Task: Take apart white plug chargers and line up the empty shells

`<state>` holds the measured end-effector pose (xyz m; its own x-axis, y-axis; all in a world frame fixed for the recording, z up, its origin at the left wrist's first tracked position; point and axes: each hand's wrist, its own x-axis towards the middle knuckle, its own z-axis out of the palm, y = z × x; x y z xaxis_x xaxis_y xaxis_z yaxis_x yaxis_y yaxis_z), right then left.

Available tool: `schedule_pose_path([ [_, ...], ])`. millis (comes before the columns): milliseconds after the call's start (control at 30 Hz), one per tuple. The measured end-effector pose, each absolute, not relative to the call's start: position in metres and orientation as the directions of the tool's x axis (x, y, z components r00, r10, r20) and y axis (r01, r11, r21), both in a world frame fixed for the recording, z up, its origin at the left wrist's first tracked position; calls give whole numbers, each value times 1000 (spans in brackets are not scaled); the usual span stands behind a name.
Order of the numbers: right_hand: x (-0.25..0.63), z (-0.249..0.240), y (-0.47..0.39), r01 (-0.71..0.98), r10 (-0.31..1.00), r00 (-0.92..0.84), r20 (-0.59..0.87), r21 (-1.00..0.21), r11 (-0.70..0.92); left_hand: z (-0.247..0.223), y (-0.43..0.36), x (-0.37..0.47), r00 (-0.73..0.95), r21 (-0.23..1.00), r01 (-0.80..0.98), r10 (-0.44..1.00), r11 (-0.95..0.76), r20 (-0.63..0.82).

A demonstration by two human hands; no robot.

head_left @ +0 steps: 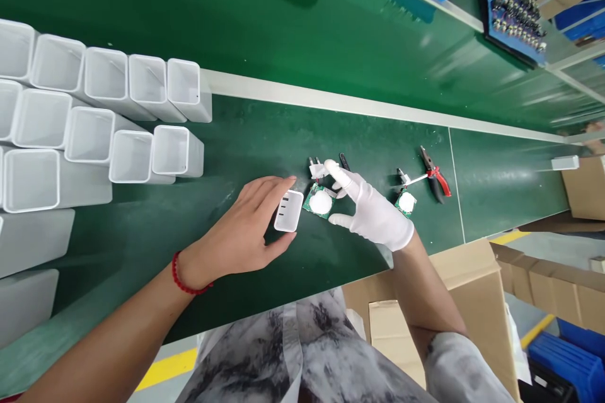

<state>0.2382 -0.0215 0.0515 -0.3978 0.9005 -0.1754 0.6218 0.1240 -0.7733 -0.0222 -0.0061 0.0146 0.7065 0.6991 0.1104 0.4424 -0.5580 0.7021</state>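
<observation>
My left hand (250,227), bare and with a red cord at the wrist, grips a small white plastic housing (289,211) between thumb and fingers. Slots show inside the housing, and its open side faces up. Just to its right lies a green circuit board (320,201) with a white round part on it. A white plug piece (317,169) sits above that board. My right hand (366,204), in a white glove, hovers by them with thumb and index finger apart. Its index fingertip is at the plug piece; whether they touch I cannot tell. A dark slim object (345,162) lies partly behind the glove.
Further right are a second circuit board (406,203) with a plug and red-handled pliers (435,179). Rows of white plastic cases (178,150) stand at left on the green bench (250,138). A shelf above holds blue trays (513,12). Cardboard boxes (477,302) stand below the bench edge.
</observation>
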Motion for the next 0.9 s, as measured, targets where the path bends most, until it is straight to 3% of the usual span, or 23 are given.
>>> schedule_pose_path([
  [133,231,37,-24,716,905,-393,-163,-672,190,15,-4,-22,713,680,456,693,-574,107],
  [200,228,31,-28,693,916,-386,-109,-690,210,15,-4,-22,708,682,463,699,-566,99],
  [333,220,17,-38,354,946,-324,-3,-928,118,13,-3,-23,704,689,460,703,-561,103],
  [433,213,9,-42,94,968,-248,-46,-995,-23,12,-1,-22,701,685,462,705,-563,106],
  [700,196,4,-39,-168,969,-188,-161,-967,-194,10,-2,-21,691,653,473,709,-592,142],
  [900,197,22,-39,-136,962,-152,-227,-959,-248,7,-3,-20,636,655,500,754,-567,167],
])
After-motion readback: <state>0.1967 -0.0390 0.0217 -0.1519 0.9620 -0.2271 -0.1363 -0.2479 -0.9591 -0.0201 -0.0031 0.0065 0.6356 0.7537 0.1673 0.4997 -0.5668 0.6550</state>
